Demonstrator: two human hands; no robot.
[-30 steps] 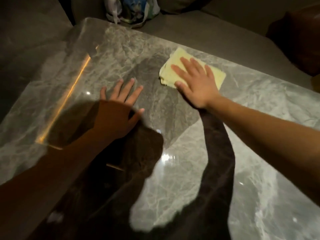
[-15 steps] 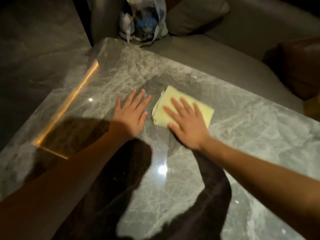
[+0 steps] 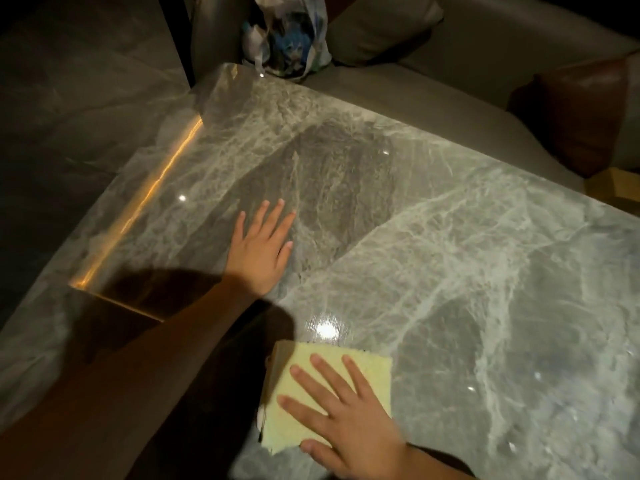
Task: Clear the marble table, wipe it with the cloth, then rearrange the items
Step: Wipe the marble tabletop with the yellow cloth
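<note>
A folded pale yellow cloth (image 3: 367, 368) lies flat on the grey marble table (image 3: 485, 271), near the table's front edge. My right hand (image 3: 349, 420) presses flat on the cloth with its fingers spread, covering the cloth's lower right part. My left hand (image 3: 263, 251) rests palm down on the bare marble further back and to the left, fingers apart, holding nothing. Nothing else stands on the tabletop.
A plastic bag (image 3: 287, 36) with blue and white contents sits on the grey sofa (image 3: 433, 88) behind the table's far corner. A brown cushion (image 3: 581, 112) lies at the right. Dark floor (image 3: 69, 98) runs along the table's left edge.
My right hand has dragged the cloth from the far middle of the table toward the front edge. My left hand has stayed flat on the marble.
</note>
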